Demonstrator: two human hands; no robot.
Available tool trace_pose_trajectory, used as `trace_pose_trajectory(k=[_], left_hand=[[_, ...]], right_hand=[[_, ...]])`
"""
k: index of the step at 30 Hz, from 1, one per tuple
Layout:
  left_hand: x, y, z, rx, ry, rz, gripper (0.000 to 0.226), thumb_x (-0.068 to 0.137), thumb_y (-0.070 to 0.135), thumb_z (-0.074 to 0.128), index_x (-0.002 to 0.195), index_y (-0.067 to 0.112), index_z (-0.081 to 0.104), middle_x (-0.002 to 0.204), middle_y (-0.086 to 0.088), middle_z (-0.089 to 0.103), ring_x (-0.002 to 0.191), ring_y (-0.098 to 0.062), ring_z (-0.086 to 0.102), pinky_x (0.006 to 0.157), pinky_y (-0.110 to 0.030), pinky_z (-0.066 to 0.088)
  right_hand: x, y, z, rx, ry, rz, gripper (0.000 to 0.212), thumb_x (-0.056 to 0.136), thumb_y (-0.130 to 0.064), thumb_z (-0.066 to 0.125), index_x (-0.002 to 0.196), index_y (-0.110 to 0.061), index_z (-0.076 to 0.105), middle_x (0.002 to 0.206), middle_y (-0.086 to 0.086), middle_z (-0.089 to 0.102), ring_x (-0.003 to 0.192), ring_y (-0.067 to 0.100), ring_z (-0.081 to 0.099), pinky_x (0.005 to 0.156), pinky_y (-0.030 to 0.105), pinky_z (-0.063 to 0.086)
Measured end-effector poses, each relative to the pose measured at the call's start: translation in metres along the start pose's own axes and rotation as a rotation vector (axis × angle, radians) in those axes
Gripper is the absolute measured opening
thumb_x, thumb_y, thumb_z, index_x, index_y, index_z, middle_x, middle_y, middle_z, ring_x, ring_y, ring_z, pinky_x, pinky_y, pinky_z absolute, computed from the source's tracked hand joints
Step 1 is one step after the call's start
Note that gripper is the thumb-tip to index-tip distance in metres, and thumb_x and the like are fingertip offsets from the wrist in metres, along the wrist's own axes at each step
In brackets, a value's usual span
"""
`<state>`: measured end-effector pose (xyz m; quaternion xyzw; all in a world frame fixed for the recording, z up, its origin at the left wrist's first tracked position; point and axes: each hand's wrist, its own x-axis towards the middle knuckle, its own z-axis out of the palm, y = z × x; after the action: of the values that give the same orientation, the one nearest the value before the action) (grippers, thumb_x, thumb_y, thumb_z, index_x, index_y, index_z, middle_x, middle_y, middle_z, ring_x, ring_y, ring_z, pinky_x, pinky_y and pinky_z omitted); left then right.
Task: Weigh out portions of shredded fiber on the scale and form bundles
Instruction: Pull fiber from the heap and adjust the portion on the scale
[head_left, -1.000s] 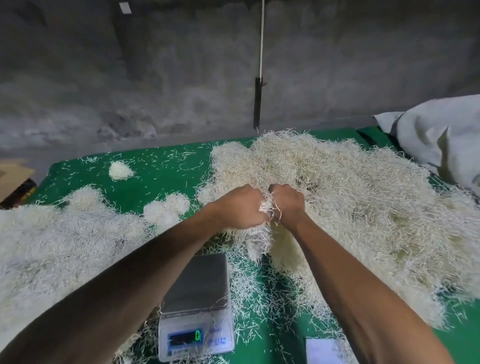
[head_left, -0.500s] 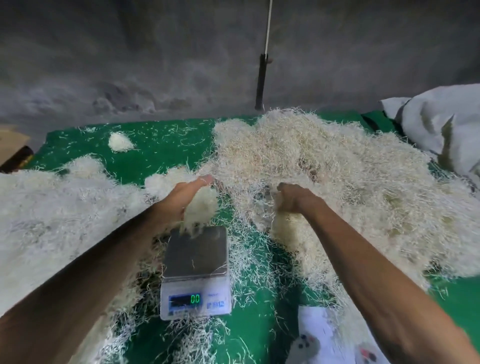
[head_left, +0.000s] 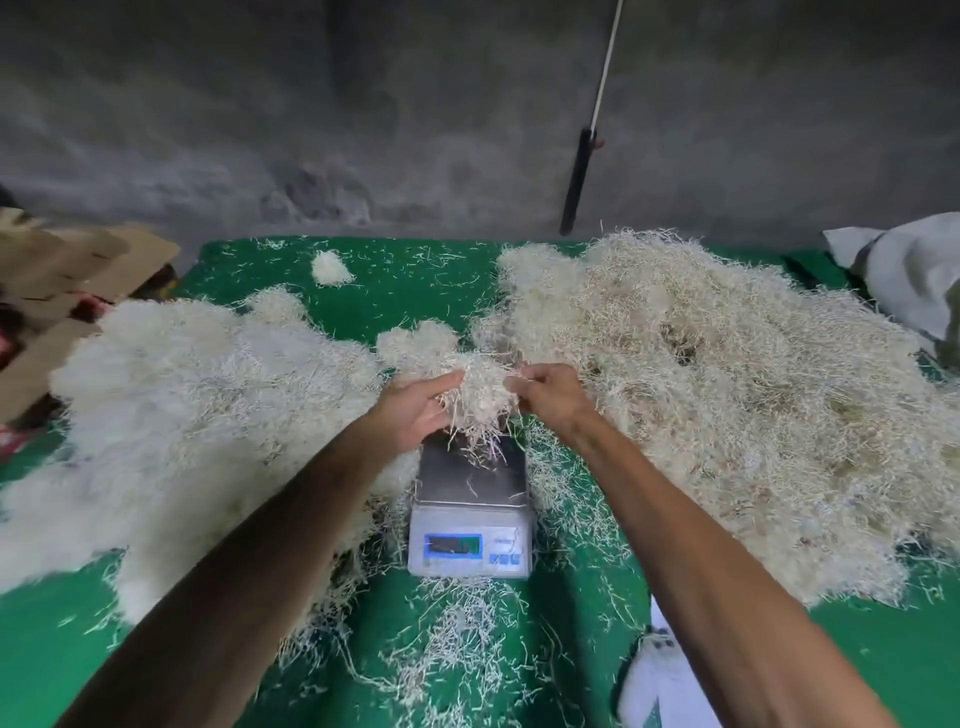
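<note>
The head view is showing a green worktop (head_left: 410, 275) running back to a grey wall (head_left: 415, 130), with a strip of bare green lying open between the two big heaps and more along the near edge. A scale (head_left: 470, 512) is sitting in that strip, its steel platform carrying only a few stray strands and its lit display too blurred to read. Just above the platform's far end, the left hand (head_left: 415, 410) and right hand (head_left: 550, 395) are holding a clump of shredded fiber (head_left: 480, 397) between them, fingers curled into it from both sides. A whiter pile (head_left: 197, 405) is crowding the scale's left side, while the coarser tan pile (head_left: 727, 395) is spreading toward the right edge, close to a grey sack (head_left: 904, 280). Cardboard (head_left: 67, 270) is lying beyond the left edge. A small tuft (head_left: 328, 267) is sitting apart near the back.
</note>
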<state>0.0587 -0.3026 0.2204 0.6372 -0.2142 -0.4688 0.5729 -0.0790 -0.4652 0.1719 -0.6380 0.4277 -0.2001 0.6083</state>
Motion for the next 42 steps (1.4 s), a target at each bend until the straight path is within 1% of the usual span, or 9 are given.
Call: trace_pose_trajectory(k=[3,7,15,19,21,24,28,34,42], left_hand=[[-0.009,-0.017,-0.016,0.242,0.028,0.001,0.056,0.103,0.014,0.055,0.154,0.031,0.039,0.157,-0.007,0.037,0.140,-0.024,0.042,0.119,-0.049,0.033],[0.006,-0.048,-0.027,0.080,0.105,-0.092,0.047,0.096,0.011,0.067,0.141,0.020,0.057,0.110,0.003,0.049,0.098,-0.019,0.053,0.077,-0.016,0.051],[0.047,-0.098,-0.028,-0.243,0.442,-0.342,0.030,0.087,0.004,0.076,0.113,0.000,0.061,0.104,-0.017,0.068,0.087,-0.025,0.068,0.050,-0.030,0.057],[0.062,-0.110,-0.018,-0.083,0.424,-0.252,0.049,0.080,0.014,0.086,0.114,-0.002,0.054,0.109,-0.019,0.065,0.085,-0.022,0.066,0.050,-0.023,0.054],[0.063,-0.111,-0.012,-0.002,0.353,-0.223,0.063,0.078,0.020,0.088,0.125,0.000,0.051,0.097,-0.007,0.058,0.085,-0.018,0.060,0.056,-0.025,0.054],[0.069,-0.117,-0.018,0.047,0.300,-0.197,0.038,0.077,0.013,0.088,0.084,0.009,0.051,0.066,0.001,0.052,0.073,-0.018,0.067,0.083,-0.040,0.062],[0.070,-0.111,-0.022,0.054,0.237,-0.166,0.041,0.077,0.003,0.085,0.070,0.010,0.045,0.046,0.004,0.045,0.050,-0.014,0.064,0.074,-0.033,0.062],[0.063,-0.115,-0.036,0.065,0.255,-0.180,0.026,0.080,0.000,0.081,0.078,0.001,0.055,0.045,0.002,0.048,0.056,-0.017,0.066,0.093,-0.049,0.058],[0.065,-0.125,-0.038,0.123,0.340,-0.123,0.044,0.079,0.001,0.081,0.056,0.006,0.044,0.035,0.006,0.038,0.048,-0.017,0.053,0.069,-0.031,0.063]], right_hand=[[0.003,0.008,0.014,0.085,0.115,0.057,0.015,0.095,-0.011,0.070,0.100,0.002,0.068,0.102,0.003,0.068,0.083,0.018,0.065,0.074,0.029,0.062],[0.004,0.031,0.021,0.055,0.267,0.137,0.008,0.096,-0.010,0.069,0.100,-0.003,0.067,0.085,0.007,0.068,0.059,0.011,0.060,0.050,0.017,0.052],[-0.001,0.074,0.029,0.000,0.433,0.172,0.011,0.101,-0.009,0.061,0.108,-0.002,0.061,0.083,0.004,0.065,0.064,0.014,0.059,0.046,0.016,0.047],[-0.013,0.073,0.054,-0.039,0.016,0.041,0.063,0.090,-0.059,0.068,0.136,-0.019,0.057,0.102,0.001,0.068,0.070,0.009,0.067,0.065,0.022,0.057],[-0.012,0.074,0.064,-0.123,-0.067,0.075,0.081,0.084,-0.059,0.072,0.150,-0.020,0.046,0.101,-0.001,0.067,0.063,0.006,0.065,0.071,0.029,0.057],[0.001,0.082,0.061,-0.011,0.037,0.152,0.060,0.096,-0.029,0.070,0.149,-0.012,0.048,0.075,0.004,0.066,0.049,0.011,0.056,0.049,0.025,0.051],[0.018,0.092,0.060,0.056,0.159,0.272,0.042,0.098,0.005,0.056,0.139,-0.007,0.058,0.094,0.002,0.063,0.057,0.010,0.051,0.046,0.020,0.045],[0.043,0.100,0.074,-0.021,0.253,0.369,0.016,0.100,0.005,0.049,0.102,-0.009,0.056,0.081,0.002,0.057,0.053,0.006,0.045,0.038,0.013,0.039],[0.050,0.108,0.079,-0.044,0.375,0.416,0.022,0.100,-0.005,0.058,0.122,-0.004,0.063,0.086,0.004,0.063,0.061,0.009,0.057,0.040,0.015,0.045]])
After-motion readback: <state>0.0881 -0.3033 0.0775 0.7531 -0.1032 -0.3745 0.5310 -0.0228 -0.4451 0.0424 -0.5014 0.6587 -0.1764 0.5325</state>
